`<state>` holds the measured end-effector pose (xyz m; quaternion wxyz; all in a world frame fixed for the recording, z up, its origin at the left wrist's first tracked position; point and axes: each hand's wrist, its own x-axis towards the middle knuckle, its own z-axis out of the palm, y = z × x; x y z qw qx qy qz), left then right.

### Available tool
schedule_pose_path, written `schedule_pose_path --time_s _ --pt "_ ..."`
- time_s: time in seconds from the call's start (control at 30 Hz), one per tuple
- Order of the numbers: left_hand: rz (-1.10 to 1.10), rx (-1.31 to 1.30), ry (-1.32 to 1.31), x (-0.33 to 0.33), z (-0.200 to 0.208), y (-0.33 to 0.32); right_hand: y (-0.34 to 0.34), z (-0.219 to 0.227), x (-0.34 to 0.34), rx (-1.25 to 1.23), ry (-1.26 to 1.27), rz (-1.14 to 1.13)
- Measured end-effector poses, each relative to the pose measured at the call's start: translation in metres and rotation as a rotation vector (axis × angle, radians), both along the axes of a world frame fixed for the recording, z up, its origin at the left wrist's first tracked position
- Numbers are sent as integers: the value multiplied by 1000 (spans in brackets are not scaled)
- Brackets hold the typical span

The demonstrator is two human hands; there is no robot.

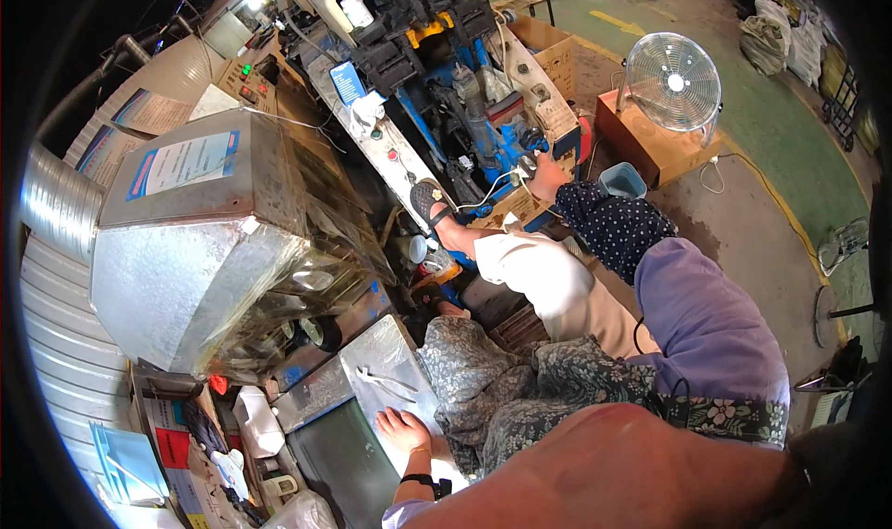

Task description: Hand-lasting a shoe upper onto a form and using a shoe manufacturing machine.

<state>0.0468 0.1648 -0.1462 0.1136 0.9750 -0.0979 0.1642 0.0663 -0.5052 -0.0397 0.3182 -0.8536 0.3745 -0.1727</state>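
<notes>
My left hand (405, 431) lies palm down, fingers spread, on a pale metal-topped board (381, 348) at the lower middle. Just beyond its fingertips rests a pair of pliers (386, 382), and nothing is in that hand. My right arm, in a dark dotted sleeve (609, 218), stretches out to the blue and black machine (488, 134). There my right hand (549, 178) has its fingers curled at a small dark and white part beside a white cable (497, 187). What exactly they grip is too small to make out.
One foot in a dark clog (429, 202) is propped against the machine's pale rail. A metal fan (673, 81) stands on a brown box (641, 143) at the right, near a blue bin (623, 182). Left is a metal hood (186, 260); below it, a cluttered crate (167, 408).
</notes>
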Motion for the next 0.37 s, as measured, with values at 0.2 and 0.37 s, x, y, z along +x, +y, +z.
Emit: schedule_pose_path --time_s 0.2,0.37 --pt "10 9 2 -2 6 -3 0 5 0 29 21 21" --pt "12 10 53 -5 19 -8 4 10 -2 50 11 30"
